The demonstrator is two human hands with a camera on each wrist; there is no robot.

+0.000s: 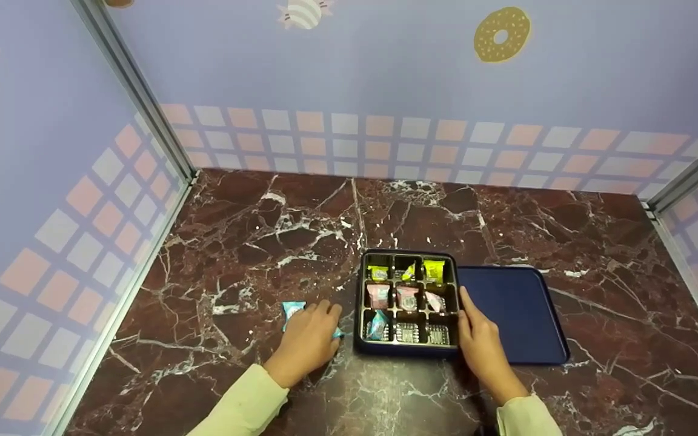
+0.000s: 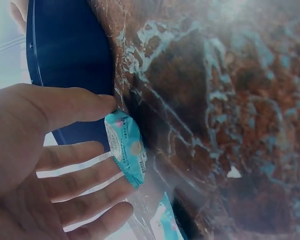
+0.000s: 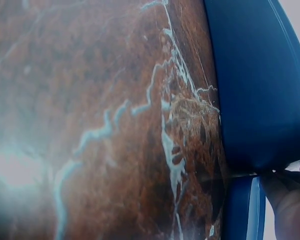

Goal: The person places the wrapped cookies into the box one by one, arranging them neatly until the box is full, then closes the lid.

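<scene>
My left hand [image 1: 308, 339] reaches down to the table left of the tin, over a blue wrapped candy [image 2: 126, 147]. In the left wrist view the thumb tip is right at one end of this candy, and the fairly straight, spread fingers lie behind it. A second blue candy [image 1: 292, 309] lies just beyond the fingers. My right hand [image 1: 482, 342] rests along the right side of a dark blue square tin [image 1: 406, 349], its index finger straight. The tin's gold divider tray holds yellow-green candies [image 1: 434, 270] at the back, pink candies [image 1: 378, 296] in the middle row, and one blue candy [image 1: 377, 326] at front left.
The tin's dark blue lid [image 1: 512, 315] lies flat on the table to the right, close against the tin. Beneath everything is a dark red marbled tabletop [image 1: 252, 242]. Patterned panels [image 1: 349, 79] stand along the back and both sides.
</scene>
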